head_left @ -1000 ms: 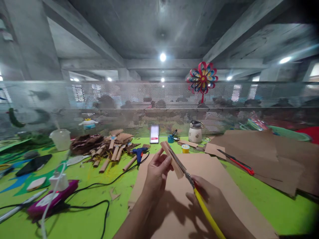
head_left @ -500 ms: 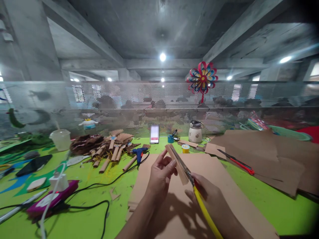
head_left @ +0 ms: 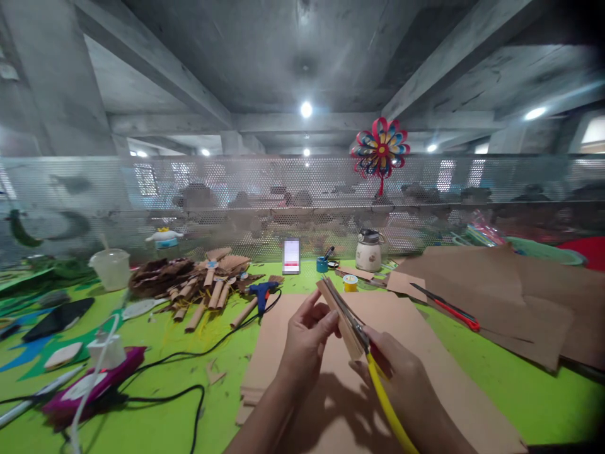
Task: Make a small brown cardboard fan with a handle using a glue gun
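My left hand (head_left: 306,337) pinches a folded strip of brown paper (head_left: 339,320), holding it up above a stack of brown paper sheets (head_left: 293,378). My right hand (head_left: 401,381) grips yellow-handled scissors (head_left: 366,359). Their blades lie along the strip's right edge, nearly closed on it. Both hands hover over the green table (head_left: 155,378) near its front edge.
Left of the sheets lie a blue glue gun (head_left: 262,291) with black cable, paper rolls (head_left: 208,293), a purple device (head_left: 89,388) and a plastic cup (head_left: 112,268). A phone (head_left: 291,255), a white pot (head_left: 368,251), red scissors (head_left: 447,307) and more brown sheets (head_left: 510,290) sit behind, before a mesh screen.
The scissors have run further along the strip and the strip has dropped slightly toward my right hand. The view has shifted a little to the right.
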The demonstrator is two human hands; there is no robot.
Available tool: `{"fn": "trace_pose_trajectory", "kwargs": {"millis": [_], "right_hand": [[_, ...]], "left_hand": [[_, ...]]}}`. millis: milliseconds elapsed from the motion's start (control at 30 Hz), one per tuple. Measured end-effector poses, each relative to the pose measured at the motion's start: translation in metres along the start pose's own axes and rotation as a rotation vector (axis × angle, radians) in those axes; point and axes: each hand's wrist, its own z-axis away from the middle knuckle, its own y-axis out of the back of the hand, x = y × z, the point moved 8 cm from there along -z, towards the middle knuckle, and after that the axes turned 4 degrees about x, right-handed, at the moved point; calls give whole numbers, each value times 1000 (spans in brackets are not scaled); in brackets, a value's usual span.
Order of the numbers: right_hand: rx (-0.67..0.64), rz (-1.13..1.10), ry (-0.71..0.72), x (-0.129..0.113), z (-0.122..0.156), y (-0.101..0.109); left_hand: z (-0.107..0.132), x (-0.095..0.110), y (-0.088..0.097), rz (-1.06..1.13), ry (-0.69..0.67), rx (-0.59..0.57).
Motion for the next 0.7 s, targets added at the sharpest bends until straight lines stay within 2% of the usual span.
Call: {"fn": "trace_pose_trajectory", "kwargs": {"millis": [367,700], "right_hand": [[8,25,72,-6,2,5],[38,23,58,-4,4,3]], "left_hand": [[-1,-3,0,-9,17,-27],[1,-2,-3,15,17,-47]]}}
